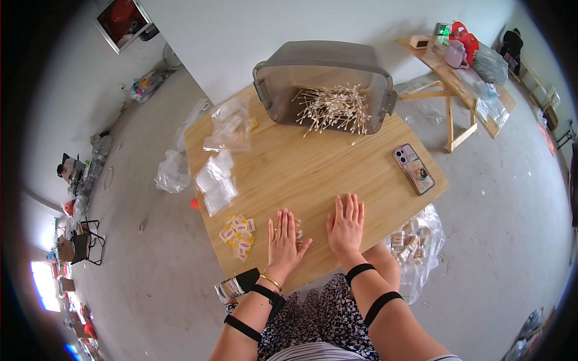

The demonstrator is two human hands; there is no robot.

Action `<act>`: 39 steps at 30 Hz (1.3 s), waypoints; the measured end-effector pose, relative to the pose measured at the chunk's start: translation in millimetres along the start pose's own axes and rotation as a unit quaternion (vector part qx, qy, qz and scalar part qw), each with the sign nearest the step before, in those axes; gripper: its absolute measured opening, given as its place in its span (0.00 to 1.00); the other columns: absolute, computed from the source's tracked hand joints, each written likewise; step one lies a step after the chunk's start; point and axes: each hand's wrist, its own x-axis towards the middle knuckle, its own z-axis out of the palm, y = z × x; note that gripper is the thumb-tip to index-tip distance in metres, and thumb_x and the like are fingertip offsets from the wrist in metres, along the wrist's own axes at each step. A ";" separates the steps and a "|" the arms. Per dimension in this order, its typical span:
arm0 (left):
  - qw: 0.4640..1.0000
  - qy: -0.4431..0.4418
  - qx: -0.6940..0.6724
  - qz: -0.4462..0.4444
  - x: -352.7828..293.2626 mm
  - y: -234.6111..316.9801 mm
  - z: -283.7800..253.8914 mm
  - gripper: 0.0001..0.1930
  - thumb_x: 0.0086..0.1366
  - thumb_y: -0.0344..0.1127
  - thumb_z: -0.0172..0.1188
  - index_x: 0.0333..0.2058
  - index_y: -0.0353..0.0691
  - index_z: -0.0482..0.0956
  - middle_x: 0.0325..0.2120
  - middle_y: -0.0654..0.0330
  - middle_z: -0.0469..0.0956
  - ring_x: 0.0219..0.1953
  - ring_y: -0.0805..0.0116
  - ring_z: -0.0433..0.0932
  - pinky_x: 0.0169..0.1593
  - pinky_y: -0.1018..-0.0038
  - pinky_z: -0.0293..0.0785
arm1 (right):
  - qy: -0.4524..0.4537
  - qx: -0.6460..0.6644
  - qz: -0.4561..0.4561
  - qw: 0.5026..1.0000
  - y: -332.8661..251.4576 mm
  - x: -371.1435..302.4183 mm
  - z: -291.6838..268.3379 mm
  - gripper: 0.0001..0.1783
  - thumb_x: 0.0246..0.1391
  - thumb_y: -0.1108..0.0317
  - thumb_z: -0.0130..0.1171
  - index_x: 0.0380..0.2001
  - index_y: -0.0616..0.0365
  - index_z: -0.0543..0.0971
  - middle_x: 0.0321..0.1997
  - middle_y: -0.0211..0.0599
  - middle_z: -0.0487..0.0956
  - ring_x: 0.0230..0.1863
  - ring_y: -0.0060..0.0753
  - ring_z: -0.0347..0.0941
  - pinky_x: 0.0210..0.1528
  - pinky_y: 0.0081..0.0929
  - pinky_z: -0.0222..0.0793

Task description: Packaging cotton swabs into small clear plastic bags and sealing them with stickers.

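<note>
My left hand (285, 245) lies palm down near the table's front edge, its fingers stretched out. A few cotton swabs (298, 234) peek out beside its fingers, and how many lie beneath it is hidden. To its right my right hand (345, 227) rests flat on the wooden table (313, 174), fingers extended, with nothing visible in it. Left of my left hand is a loose pile of small yellow and white labels (239, 233). At the far side a grey translucent bin (328, 57) lies on its side, opening toward me, with a heap of cotton swabs (337, 108) inside.
Clear plastic bags (217, 183) lie along the table's left side. A phone (413, 169) sits near the right corner. Below the right edge, a plastic bag (418, 240) holds packed bundles. A wooden side table (448, 84) with bags stands at the back right.
</note>
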 end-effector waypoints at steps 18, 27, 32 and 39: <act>1.000 -0.024 0.010 0.004 -29.8 6.4 -4.1 0.47 0.69 0.63 0.47 0.70 0.29 0.49 0.72 0.45 0.49 0.75 0.47 0.42 0.75 0.47 0.35 | 0.008 0.011 0.005 1.000 -1.0 0.1 -0.2 0.29 0.65 0.57 0.47 0.65 0.60 0.68 0.73 0.51 0.59 0.77 0.48 0.47 0.78 0.48 0.39; 0.999 -0.013 0.033 -0.016 -3.6 1.3 8.4 0.50 0.68 0.66 0.45 0.72 0.29 0.44 0.74 0.45 0.44 0.77 0.48 0.37 0.75 0.47 0.31 | 0.007 0.006 0.007 1.000 1.7 0.0 0.4 0.30 0.65 0.56 0.47 0.66 0.60 0.68 0.73 0.52 0.59 0.77 0.48 0.46 0.78 0.48 0.38; 0.999 -0.028 0.036 -0.029 -4.7 2.8 4.2 0.51 0.67 0.67 0.46 0.72 0.31 0.44 0.74 0.47 0.44 0.77 0.50 0.37 0.74 0.44 0.29 | -0.002 0.001 0.010 1.000 -1.1 -0.2 0.4 0.30 0.65 0.56 0.46 0.66 0.60 0.67 0.73 0.51 0.59 0.78 0.48 0.46 0.79 0.48 0.37; 0.999 -0.035 0.013 -0.026 -4.0 13.5 -10.7 0.51 0.67 0.64 0.51 0.72 0.29 0.42 0.74 0.44 0.42 0.77 0.49 0.36 0.74 0.47 0.29 | -0.008 -0.007 0.016 1.000 5.4 -0.1 3.0 0.30 0.65 0.56 0.46 0.67 0.59 0.66 0.73 0.51 0.59 0.78 0.47 0.46 0.79 0.47 0.38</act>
